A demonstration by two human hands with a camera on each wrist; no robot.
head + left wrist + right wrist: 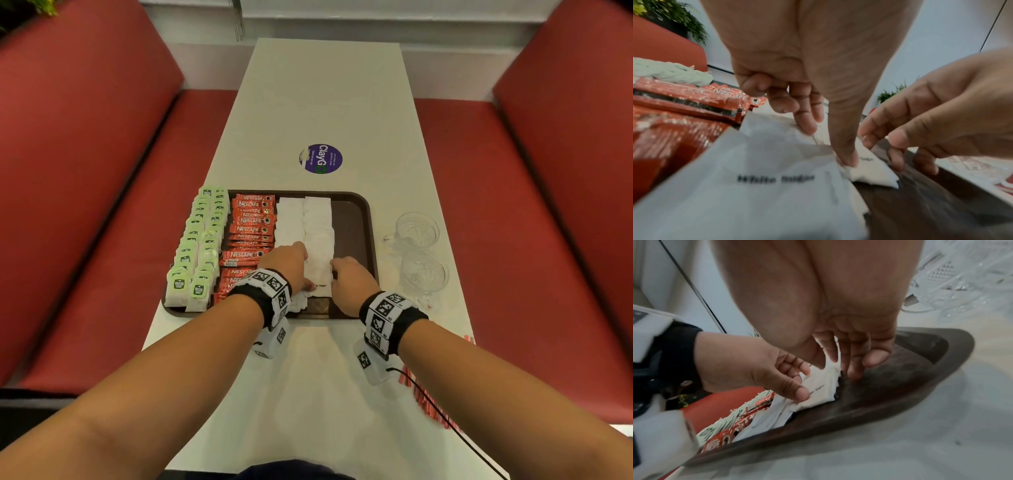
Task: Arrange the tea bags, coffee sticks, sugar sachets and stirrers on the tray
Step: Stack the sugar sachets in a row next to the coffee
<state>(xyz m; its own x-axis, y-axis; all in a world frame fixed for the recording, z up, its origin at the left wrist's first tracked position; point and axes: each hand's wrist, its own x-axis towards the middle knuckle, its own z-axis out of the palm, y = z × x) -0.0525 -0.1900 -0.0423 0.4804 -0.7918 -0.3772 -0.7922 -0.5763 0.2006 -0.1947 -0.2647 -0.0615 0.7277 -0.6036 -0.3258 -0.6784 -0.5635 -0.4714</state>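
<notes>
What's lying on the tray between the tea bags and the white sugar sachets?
Overlapping red coffee sticks fill the stretch between the tea bags and the sugar sachets on the tray; the head view shows this.

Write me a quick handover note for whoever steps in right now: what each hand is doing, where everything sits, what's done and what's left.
Hands: left hand pinches a white paper sugar sachet at the near end of the right sugar column; right hand has its fingertips at that column's right edge, holding nothing.
Dark brown plastic tray: green-tagged tea bags along the left, red Nescafe coffee sticks next, then two white sugar columns.
Done: tea and coffee are laid out.
Left: straighten the near sugar sachets, then bring over the red stirrers, lying on the white table near right. The tray's right strip is bare. Two clear glass cups stand right of the tray.
</notes>
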